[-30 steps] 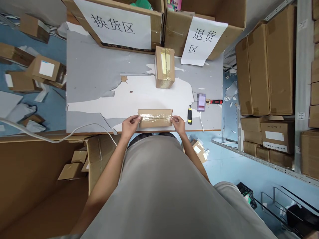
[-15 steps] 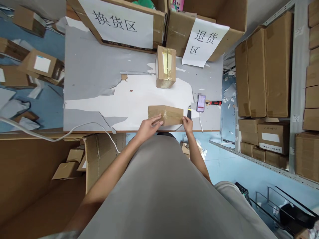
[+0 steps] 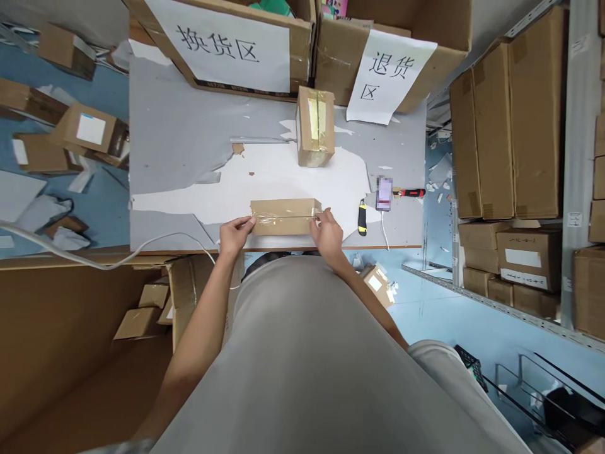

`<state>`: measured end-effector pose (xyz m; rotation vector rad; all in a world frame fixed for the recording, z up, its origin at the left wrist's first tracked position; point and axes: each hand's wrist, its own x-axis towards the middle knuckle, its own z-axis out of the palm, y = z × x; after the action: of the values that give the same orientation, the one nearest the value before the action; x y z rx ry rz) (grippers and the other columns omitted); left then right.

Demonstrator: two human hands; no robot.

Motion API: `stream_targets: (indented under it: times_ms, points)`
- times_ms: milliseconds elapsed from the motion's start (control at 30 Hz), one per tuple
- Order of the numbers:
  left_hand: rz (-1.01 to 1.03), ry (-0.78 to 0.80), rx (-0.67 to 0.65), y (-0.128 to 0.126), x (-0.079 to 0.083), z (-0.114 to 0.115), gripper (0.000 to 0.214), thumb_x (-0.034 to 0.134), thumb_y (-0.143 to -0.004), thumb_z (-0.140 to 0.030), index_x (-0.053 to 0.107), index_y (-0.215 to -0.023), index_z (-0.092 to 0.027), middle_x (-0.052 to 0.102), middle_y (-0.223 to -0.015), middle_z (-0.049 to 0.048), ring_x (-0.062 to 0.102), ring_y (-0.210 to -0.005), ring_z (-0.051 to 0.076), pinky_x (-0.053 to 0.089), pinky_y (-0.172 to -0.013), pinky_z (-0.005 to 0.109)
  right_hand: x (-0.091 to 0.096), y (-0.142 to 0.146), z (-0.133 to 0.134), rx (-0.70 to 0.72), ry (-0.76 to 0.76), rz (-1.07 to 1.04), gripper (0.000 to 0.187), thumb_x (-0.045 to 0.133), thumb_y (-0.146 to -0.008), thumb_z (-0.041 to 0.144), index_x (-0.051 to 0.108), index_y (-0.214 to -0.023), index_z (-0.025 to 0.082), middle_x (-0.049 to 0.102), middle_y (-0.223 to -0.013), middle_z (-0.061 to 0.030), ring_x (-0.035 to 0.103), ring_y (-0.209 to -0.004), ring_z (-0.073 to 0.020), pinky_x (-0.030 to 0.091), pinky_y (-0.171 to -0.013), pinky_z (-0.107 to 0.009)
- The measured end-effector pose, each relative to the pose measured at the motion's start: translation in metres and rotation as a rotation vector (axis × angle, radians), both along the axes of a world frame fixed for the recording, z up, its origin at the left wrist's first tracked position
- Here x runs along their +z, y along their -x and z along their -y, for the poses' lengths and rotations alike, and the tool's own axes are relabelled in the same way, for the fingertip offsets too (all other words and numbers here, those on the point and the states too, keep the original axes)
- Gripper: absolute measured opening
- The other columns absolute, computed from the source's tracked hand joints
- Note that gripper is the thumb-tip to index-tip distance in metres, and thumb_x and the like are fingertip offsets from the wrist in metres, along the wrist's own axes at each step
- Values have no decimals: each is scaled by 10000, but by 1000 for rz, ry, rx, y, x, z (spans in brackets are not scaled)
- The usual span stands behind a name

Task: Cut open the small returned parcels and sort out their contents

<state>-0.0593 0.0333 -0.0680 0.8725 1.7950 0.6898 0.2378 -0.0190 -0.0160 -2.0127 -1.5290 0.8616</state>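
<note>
A small, long cardboard box [image 3: 285,218] with clear tape along its top lies near the front edge of the worktable. My left hand [image 3: 235,236] pinches its left end between thumb and fingers. At the opposite end, my right hand [image 3: 328,234] grips the corner with fingers pressed together; part of that end is hidden behind them. A yellow and black utility knife [image 3: 362,218] rests to the right of my right hand. Farther back stands another taped cardboard box [image 3: 316,127] with a yellowish strip on top.
Two large open cartons with paper signs, one on the left [image 3: 236,47] and one on the right [image 3: 392,69], line the table's back. A phone [image 3: 384,193] on a white cable lies beside a red-and-black-handled tool [image 3: 410,193]. Shelves with boxes [image 3: 536,126] stand right; a big carton [image 3: 61,353] sits lower left.
The small box has shifted left and now lies straighter. My left hand has gone from its top to its left end; my right hand has moved left, staying at the right end.
</note>
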Motion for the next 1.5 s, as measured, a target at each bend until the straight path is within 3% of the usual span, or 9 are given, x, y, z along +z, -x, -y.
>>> stream_targets:
  times_ms: [200, 333, 533, 700, 800, 967, 1167, 1333, 1500]
  points:
    - [52, 83, 211, 37, -5, 1, 401, 993, -759, -425, 858, -999, -133, 862, -980, 130, 859, -1106, 340, 715, -1133, 562, 20, 95, -16, 310, -97, 36, 406, 462, -1270, 550, 744, -1281, 258, 762, -1274, -182, 768, -1227, -368, 672, -1181, -549]
    - [77, 101, 241, 38, -4, 2, 337, 984, -751, -381, 826, -936, -148, 850, -955, 117, 851, -1138, 336, 702, -1161, 570, 41, 113, -27, 420, -46, 160, 321, 477, -1277, 433, 745, -1262, 257, 769, -1292, -171, 784, -1188, -339, 677, -1155, -505]
    - [154, 78, 203, 20, -1, 4, 416, 997, -693, -413, 830, -968, -149, 847, -968, 102, 851, -1093, 288, 711, -1131, 518, 56, 55, -22, 332, 82, 300, 336, 503, -1285, 418, 756, -1281, 197, 785, -1344, -182, 810, -1189, -316, 663, -1055, -416]
    - [167, 34, 117, -13, 5, 2, 534, 1015, -639, -462, 865, -1029, -128, 870, -961, 114, 852, -1014, 303, 720, -1076, 521, 30, -15, -21, 107, 120, 163, 176, 661, -1206, 314, 782, -1256, 197, 826, -1334, -134, 840, -1135, -274, 652, -1035, -385]
    - [104, -19, 3, -35, 12, 0, 513, 965, -699, -463, 898, -1079, -125, 903, -1047, 145, 861, -1042, 337, 711, -1087, 522, 12, -46, -21, -13, 167, 52, 108, 726, -1141, 269, 800, -1168, 195, 859, -1297, -119, 865, -1071, -255, 657, -1040, -379]
    - [43, -90, -100, -58, 21, -1, 455, 867, -806, -442, 920, -1145, -144, 914, -1223, 162, 871, -1129, 371, 696, -1109, 502, -3, -71, -11, -130, 181, -30, 99, 764, -1094, 281, 815, -1111, 198, 898, -1249, -125, 888, -1068, -264, 673, -1031, -378]
    - [29, -18, -167, -54, 20, -2, 413, 878, -778, -465, 889, -1078, -181, 910, -1218, 169, 865, -1116, 395, 674, -1161, 572, -6, -81, -8, -163, 226, -58, 96, 824, -1043, 304, 836, -1082, 218, 920, -1157, -100, 905, -1057, -281, 690, -1032, -392]
    - [60, -38, -140, -54, 17, -38, 482, 941, -764, -412, 830, -1183, -200, 849, -1397, 198, 777, -1413, 418, 664, -1205, 571, -8, -93, -53, -172, 182, -44, 275, 838, -1081, 455, 853, -1175, 197, 914, -1224, -146, 905, -1124, -308, 682, -1091, -423]
    - [104, -191, -144, -101, 21, -129, 615, 885, -913, -380, 755, -1481, -182, 700, -1682, 241, 724, -1521, 407, 588, -1304, 579, -17, -99, -154, -233, 83, -217, 635, 797, -1101, 520, 726, -1610, 147, 770, -1615, -241, 902, -1157, -299, 690, -1139, -447]
